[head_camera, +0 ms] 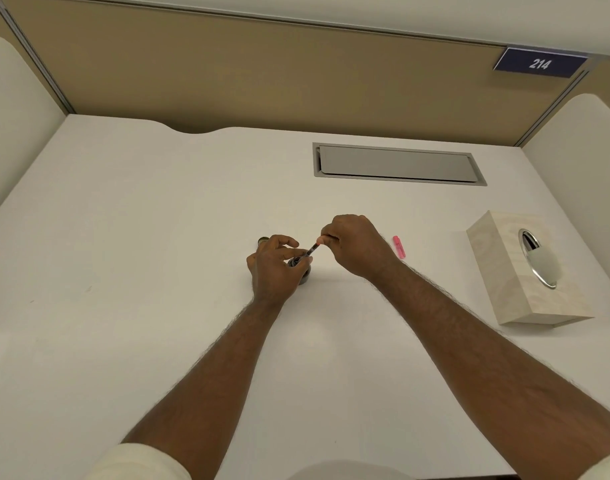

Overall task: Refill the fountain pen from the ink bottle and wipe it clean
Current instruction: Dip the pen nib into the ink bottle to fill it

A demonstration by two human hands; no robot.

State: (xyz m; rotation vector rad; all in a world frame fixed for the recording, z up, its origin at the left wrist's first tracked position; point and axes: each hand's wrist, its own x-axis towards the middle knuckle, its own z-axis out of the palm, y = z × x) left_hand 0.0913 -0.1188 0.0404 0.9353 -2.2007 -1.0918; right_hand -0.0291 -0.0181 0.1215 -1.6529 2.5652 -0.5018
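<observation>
A: From the head view, where is the fountain pen?

B: The fountain pen (312, 250) is tilted over the mouth of the ink bottle (299, 270), its lower end at the opening. The bottle stands on the white table (158, 237), near the middle.

A: And the hands?

B: The left hand (274, 268) pinches the pen low down, just above the bottle; its fingers are curled and partly hide the glass. The right hand (357, 245) pinches the pen's upper, pinkish end between thumb and fingers.

A: Whether the nib touches the ink?

B: Cannot tell; the left fingers cover it.

A: What else lies there?

B: A small dark round cap (263, 240) sits just behind the left hand. A pink pen cap (399, 247) lies just right of the right hand. Farther right stands a pale tissue box (504, 271) with an oval metal-rimmed opening. A grey hatch (397, 163) is set into the table towards the back, and a blue sign (540, 63) reads 214.
</observation>
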